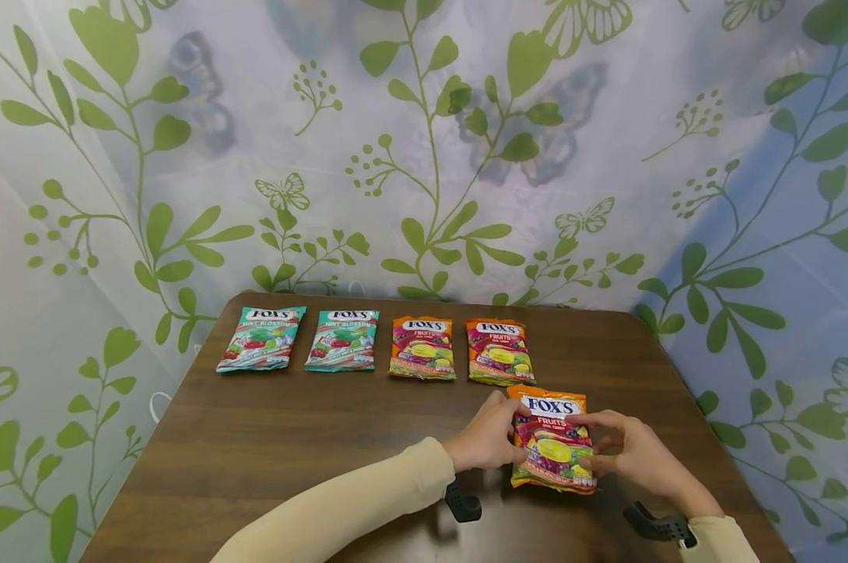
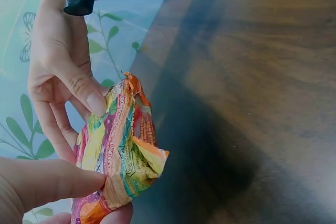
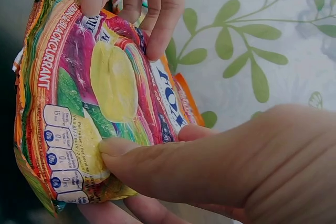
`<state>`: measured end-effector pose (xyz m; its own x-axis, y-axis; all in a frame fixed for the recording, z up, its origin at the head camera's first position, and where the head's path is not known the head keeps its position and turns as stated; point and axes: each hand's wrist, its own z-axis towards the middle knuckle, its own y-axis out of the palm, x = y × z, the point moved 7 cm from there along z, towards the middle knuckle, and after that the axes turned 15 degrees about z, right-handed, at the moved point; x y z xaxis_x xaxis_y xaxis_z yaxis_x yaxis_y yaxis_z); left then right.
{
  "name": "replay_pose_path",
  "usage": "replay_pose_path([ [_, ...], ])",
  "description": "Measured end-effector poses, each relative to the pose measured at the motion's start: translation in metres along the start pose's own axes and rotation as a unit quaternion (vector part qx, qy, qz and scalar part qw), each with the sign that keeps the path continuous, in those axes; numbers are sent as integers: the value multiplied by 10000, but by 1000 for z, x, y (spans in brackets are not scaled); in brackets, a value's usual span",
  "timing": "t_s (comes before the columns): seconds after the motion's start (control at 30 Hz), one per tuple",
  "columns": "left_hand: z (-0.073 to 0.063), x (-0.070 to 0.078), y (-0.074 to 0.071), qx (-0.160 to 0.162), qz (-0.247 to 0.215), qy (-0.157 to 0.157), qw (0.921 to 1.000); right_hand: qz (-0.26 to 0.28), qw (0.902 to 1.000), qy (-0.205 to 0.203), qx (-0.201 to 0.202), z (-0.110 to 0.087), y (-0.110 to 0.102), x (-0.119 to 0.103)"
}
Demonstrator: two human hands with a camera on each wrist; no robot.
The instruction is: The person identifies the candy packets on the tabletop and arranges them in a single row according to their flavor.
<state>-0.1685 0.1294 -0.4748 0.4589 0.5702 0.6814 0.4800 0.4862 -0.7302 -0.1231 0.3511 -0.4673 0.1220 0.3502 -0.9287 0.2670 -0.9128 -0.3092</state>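
Both hands hold one orange-and-purple Fox's Fruits candy bag [image 1: 552, 447] above the right front of the table. The left hand [image 1: 489, 436] grips its left edge, with the thumb on the printed face. On the opposite edge, the right hand [image 1: 638, 455] pinches the bag, thumb [image 3: 142, 163] on the front and some fingers behind. In the left wrist view the bag [image 2: 113, 148] appears edge-on, its crimped bottom seam facing the camera and its shadow on the wood. Just behind it lies another Fruits bag [image 1: 499, 352].
Along the back of the brown wooden table [image 1: 290, 446] lie two teal Mint Blossom bags, one at the far left [image 1: 262, 338] and one beside it [image 1: 343, 341], then another Fruits bag [image 1: 422, 348]. A leaf-patterned curtain [image 1: 424, 156] hangs behind the table.
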Motion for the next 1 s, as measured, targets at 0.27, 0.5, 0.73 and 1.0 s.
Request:
replay_pose_path([
  [0.27,25,8,-9,107,521,69,9986,-600,9976,-238,243,12,-22,-13],
  [0.5,53,8,-19,240,593,-113,9979,-739,9955,-393,446,33,-42,-20],
  [0.73,109,-16,-7,811,656,-146,9944,-715,9934,-502,750,59,-59,-18],
  [1.0,150,-29,7,838,673,-234,9939,-655,9948,-246,735,76,-75,-7],
])
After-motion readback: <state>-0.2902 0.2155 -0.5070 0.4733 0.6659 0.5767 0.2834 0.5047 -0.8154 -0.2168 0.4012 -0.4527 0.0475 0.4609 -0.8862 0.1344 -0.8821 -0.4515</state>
